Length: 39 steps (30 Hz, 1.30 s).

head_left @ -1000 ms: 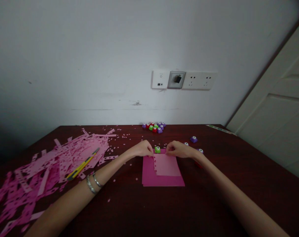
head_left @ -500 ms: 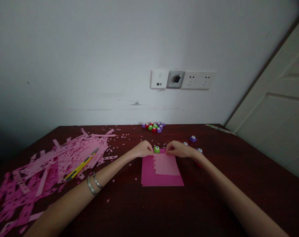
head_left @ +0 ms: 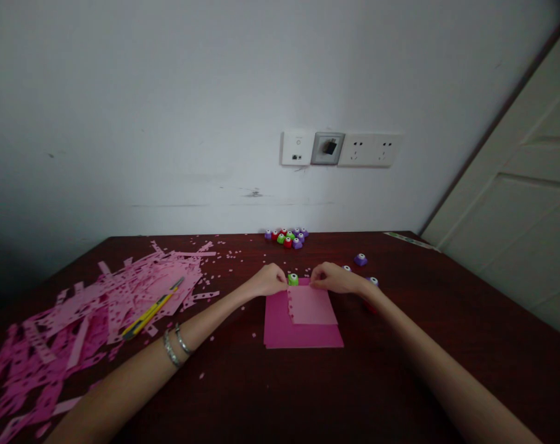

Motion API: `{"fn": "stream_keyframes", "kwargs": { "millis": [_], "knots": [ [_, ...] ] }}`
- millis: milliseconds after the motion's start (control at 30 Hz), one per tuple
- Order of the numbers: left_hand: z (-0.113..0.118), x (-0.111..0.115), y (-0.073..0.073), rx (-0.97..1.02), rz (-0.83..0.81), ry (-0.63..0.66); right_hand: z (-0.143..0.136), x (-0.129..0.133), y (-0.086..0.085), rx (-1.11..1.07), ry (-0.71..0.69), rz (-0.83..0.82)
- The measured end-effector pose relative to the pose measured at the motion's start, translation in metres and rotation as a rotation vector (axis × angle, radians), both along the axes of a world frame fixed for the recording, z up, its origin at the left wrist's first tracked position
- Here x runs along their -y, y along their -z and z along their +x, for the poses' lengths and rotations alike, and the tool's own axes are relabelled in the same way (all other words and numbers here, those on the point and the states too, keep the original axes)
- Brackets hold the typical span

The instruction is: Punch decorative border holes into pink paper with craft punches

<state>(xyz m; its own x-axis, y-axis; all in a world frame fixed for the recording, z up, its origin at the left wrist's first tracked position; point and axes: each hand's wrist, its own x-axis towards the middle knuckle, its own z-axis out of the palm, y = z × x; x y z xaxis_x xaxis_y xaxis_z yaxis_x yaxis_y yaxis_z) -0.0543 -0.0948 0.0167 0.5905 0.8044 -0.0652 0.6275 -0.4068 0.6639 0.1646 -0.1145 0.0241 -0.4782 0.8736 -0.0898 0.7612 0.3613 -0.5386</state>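
A light pink sheet of paper [head_left: 313, 306] with punched shapes down its left edge lies over a larger dark pink sheet [head_left: 284, 336]. At its far edge sits a green craft punch [head_left: 293, 280], between my two hands. My left hand [head_left: 269, 280] is closed in a pinch at the far left corner of the light sheet, beside the punch. With thumb and fingers together, my right hand [head_left: 332, 277] pinches the far edge toward the right. Whether the sheet is inside the punch's slot is hard to make out.
Pink paper strips and scraps [head_left: 108, 308] cover the left of the table, with a yellow utility knife [head_left: 153, 309] on top. Several coloured punches [head_left: 288, 237] stand by the wall. A purple punch [head_left: 360, 259] and others lie beyond and beside my right arm.
The near edge of the light pink sheet has shifted slightly away from me over the dark sheet. Both hands keep nearly the same place and grip.
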Motion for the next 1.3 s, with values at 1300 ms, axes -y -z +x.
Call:
{"fn": "stream_keyframes", "kwargs": {
  "millis": [1300],
  "knots": [
    [-0.005, -0.011, 0.013, 0.024, 0.283, 0.108, -0.004, -0.005, 0.013, -0.100, 0.181, 0.005]
  ]
}}
